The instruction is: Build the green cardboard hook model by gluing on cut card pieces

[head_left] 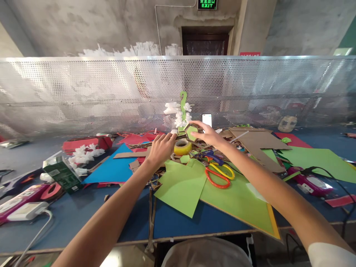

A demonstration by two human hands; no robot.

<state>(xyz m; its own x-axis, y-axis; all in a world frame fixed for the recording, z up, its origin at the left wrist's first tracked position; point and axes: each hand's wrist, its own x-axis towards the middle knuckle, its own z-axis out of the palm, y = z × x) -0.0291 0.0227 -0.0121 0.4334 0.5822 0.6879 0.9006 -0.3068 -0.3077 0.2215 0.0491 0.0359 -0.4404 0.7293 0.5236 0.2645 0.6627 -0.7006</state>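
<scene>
right now both of your arms are stretched far out over the blue table (83, 215), toward its back edge by the perforated metal screen (83, 92). your right hand (210, 136) pinches a small green-faced cardboard piece (191, 131) between thumb and fingertips, holding it just above the clutter and right at the foot of the upright green cardboard shape (183, 105) that is trimmed with white paper tufts (178, 115). your left hand (160, 147) sits just beside it with the fingers curled loosely and the fingertips reaching to the base of that same upright shape; whether they actually touch or grip anything there you cannot tell from this view.

just below and between your hands lies a yellow tape roll (183, 147). near your right wrist, a pair of scissors with orange and yellow handles (219, 174) rests on light green paper sheets (183, 185), and a blue glue gun (208, 155) lies just behind the scissors. a blue paper sheet (111, 168) lies under your left forearm, with red paper (86, 144) and more white tufts further left. a dark green carton (62, 173) stands tilted near the left edge, beside a pink power strip (22, 198). brown cardboard (258, 142) is spread to the right, and a phone (207, 119) stands lit behind your right hand.
</scene>
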